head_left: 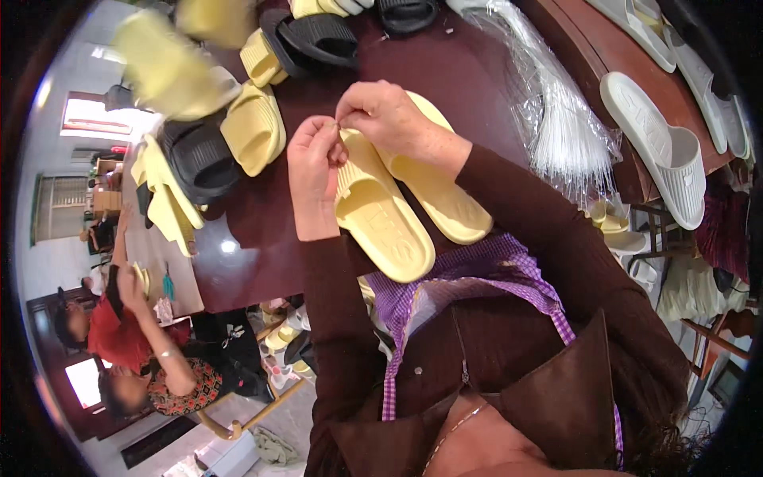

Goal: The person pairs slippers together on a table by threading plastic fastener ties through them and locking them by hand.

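Observation:
A pair of pale yellow slide sandals lies in front of me at the table's near edge. One is the left slide [391, 234], the other the right slide [457, 208], both with their open heels toward me. Over the strap end of the left slide, my left hand [316, 171] and my right hand [389, 119] meet fingertip to fingertip. Each is closed in a pinch. What sits between the fingers is too small or hidden to make out. My right hand covers part of the right slide.
Yellow slides [253, 131] and black slides [199, 159] crowd the far left. A bundle of clear plastic ties [560, 119] in a bag lies right. Grey slides [660, 151] line the right edge. Two people work at left, beside a sleeve in red [119, 338].

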The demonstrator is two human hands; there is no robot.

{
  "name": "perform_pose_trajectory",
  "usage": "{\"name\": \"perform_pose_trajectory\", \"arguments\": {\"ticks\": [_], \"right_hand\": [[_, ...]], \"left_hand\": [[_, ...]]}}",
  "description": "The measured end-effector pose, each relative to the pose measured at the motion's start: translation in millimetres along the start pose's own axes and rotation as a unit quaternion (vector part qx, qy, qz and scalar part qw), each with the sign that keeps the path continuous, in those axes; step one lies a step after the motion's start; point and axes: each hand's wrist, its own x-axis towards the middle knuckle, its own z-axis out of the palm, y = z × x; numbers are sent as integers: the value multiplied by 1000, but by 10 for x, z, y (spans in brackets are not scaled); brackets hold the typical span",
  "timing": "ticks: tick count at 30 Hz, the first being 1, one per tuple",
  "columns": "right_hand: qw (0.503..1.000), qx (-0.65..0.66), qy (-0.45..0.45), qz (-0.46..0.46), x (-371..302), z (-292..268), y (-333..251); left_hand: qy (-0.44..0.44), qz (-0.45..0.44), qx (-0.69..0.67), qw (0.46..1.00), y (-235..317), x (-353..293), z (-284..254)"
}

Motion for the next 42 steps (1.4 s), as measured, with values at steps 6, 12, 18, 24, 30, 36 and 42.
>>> {"name": "perform_pose_trajectory", "arguments": {"ticks": [6,12,18,24,30,36,42], "right_hand": [[1000,-11,26,-7,-15,41,-14],[976,-140,105,-129,-22,-236,-229],[954,-186,-212,98,-455,-950,-547],[920,-203,-283,181,-629,-681,-653],[964,-217,-134,74,-665,-263,-437],[958,-244,-112,96,-638,-191,-384],[959,-262,-105,34,-462,-420,-634]], "left_hand": [[38,-7,-2,999,1,-35,35],[98,41,102,989,119,-187,3],[190,66,241,950,97,-691,-477],[191,-25,130,973,-89,-997,-268],[169,5,143,975,-88,-1023,-196],[164,14,148,975,-36,-948,-484],[165,55,203,964,301,-322,-643]]}}
